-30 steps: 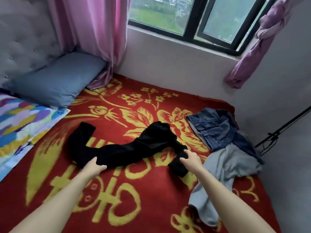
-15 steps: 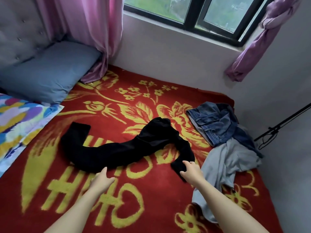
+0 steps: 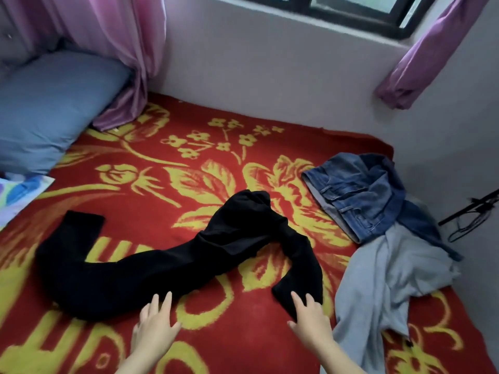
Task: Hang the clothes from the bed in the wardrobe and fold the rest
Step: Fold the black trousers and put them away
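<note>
1. Black cloth lies under my fingertips. My left hand (image 3: 155, 323) and right hand (image 3: 310, 317) are both flat with fingers straight, gripping nothing and touching the near edge of the black trousers (image 3: 189, 263).
2. At twelve o'clock the trousers sprawl crooked on the red blanket (image 3: 237, 330). I think I should pull both legs straight, stack them, smooth them, then fold.
3. I count three garments: the black pair, one denim pair (image 3: 359, 195) at two o'clock, and one grey garment (image 3: 378, 279) at three o'clock, touching the denim.
4. One blue pillow (image 3: 48, 109) lies at ten o'clock.
</note>
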Demonstrator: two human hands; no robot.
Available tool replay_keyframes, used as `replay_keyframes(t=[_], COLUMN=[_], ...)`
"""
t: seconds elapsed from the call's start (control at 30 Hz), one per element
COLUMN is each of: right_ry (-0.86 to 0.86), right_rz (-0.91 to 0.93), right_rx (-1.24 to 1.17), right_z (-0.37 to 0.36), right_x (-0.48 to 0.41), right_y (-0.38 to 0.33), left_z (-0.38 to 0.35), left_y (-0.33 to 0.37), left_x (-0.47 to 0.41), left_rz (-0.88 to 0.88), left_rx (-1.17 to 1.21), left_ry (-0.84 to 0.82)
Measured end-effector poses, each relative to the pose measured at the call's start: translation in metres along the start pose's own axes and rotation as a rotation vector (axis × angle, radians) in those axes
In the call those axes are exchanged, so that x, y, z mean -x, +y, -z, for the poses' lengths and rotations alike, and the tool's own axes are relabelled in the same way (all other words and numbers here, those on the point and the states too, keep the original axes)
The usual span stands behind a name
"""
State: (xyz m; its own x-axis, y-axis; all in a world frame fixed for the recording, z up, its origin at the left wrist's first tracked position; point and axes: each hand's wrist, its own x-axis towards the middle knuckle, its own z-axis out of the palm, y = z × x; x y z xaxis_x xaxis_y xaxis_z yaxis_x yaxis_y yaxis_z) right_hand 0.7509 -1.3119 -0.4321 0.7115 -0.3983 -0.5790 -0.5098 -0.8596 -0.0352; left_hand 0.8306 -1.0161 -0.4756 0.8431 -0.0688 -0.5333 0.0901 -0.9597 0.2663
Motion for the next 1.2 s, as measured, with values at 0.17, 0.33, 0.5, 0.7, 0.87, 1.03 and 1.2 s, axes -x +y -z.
replay_keyframes(t=[0.17, 0.33, 0.5, 0.7, 0.87, 1.03, 1.2], right_ry=[0.029, -0.015, -0.055, -0.009, 0.066, 0.189, 0.194], right_rz=[-0.023, -0.100, -0.099, -0.127, -0.123, -0.100, -0.116], right_rx=[0.002, -0.047, -0.026, 0.056, 0.073, 0.158, 0.108], right_z=[-0.023, -0.046, -0.075, -0.098, -0.104, -0.117, -0.110], right_x=[-0.056, -0.096, -0.108, -0.108, -0.113, -0.111, -0.109], right_y=[-0.003, 0.002, 0.011, 0.016, 0.018, 0.031, 0.037], left_z=[-0.032, -0.049, -0.056, -0.061, -0.064, -0.068, -0.078], left_y=[0.014, 0.020, 0.018, 0.016, 0.007, -0.012, -0.019], left_x=[-0.045, -0.085, -0.107, -0.115, -0.116, -0.118, -0.108], left_rz=[-0.057, -0.100, -0.077, -0.085, -0.140, -0.152, -0.114], left_rx=[-0.199, -0.300, -0.299, -0.341, -0.361, -0.253, -0.107], left_ry=[0.050, 0.047, -0.005, -0.073, 0.097, 0.174, 0.202])
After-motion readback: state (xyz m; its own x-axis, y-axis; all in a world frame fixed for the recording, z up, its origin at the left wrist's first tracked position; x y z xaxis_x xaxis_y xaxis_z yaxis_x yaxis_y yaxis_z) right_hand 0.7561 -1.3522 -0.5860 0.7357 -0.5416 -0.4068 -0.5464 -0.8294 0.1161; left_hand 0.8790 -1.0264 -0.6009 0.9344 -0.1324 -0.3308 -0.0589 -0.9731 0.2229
